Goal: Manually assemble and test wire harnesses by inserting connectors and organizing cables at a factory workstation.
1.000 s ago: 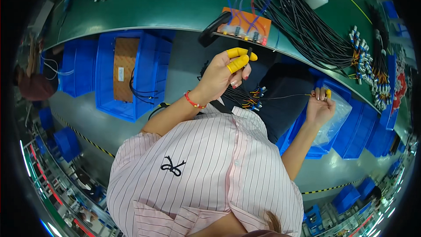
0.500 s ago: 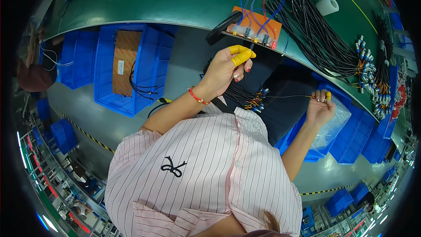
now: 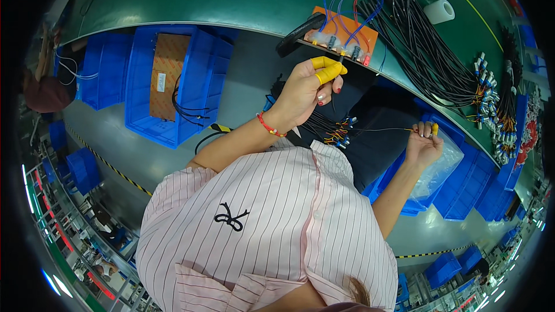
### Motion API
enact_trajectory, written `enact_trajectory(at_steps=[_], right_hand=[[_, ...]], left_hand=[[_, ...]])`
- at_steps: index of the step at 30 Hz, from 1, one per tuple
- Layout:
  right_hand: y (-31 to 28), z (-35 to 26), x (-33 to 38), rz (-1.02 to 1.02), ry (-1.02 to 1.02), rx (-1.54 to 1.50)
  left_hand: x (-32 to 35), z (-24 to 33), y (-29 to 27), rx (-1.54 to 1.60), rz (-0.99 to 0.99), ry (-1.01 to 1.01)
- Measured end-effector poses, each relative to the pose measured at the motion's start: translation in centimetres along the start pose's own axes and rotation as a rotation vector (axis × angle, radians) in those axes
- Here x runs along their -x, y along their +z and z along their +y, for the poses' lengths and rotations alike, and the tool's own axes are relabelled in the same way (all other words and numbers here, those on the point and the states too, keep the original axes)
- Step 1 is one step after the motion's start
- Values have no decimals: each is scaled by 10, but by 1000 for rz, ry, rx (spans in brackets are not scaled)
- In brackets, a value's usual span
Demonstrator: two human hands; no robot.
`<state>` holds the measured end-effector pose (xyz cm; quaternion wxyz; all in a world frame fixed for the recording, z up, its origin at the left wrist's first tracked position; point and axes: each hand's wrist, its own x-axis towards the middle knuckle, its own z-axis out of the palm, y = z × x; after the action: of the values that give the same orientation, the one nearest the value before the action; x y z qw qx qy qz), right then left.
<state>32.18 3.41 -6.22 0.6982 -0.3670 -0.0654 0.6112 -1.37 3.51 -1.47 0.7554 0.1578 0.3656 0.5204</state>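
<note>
My left hand (image 3: 306, 92), with yellow finger cots on thumb and forefinger, pinches a black cable end (image 3: 341, 59) at the front edge of an orange test board (image 3: 347, 30). Whether the cable end sits in a jack is hard to make out. Small yellow, black and red jacks line that edge. Lower right, my right hand (image 3: 424, 145) is closed on the tip of a thin wire (image 3: 381, 129), stretched from a bundle of black cables (image 3: 336, 133) on my lap. Blue-and-silver connectors and orange wires show at the bundle's end.
A black ring-shaped thing (image 3: 298, 36) leans at the board's left. Blue and red wires rise behind it. Black cables (image 3: 428, 52) and a white roll (image 3: 439, 11) lie on the green table (image 3: 202, 6). Blue bins (image 3: 133, 98) stand below it on both sides.
The view has shifted a little, so the board and left hand appear farther right. Both hands keep their pinches, the left on the cable end and the right on the wire.
</note>
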Motion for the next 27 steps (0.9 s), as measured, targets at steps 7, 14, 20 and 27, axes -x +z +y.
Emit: enact_trajectory(at_steps=[7, 14, 20, 27], right_hand=[[-1, 2, -2, 3, 12, -12], [11, 5, 3, 1, 12, -8], [11, -2, 11, -115, -41, -1], [10, -14, 17, -94, -93, -15]], left_hand=[[-2, 1, -1, 200, -11, -23], [-10, -6, -5, 127, -30, 46], [-15, 13, -1, -49, -109, -62], [-16, -6, 4, -150, -39, 80]])
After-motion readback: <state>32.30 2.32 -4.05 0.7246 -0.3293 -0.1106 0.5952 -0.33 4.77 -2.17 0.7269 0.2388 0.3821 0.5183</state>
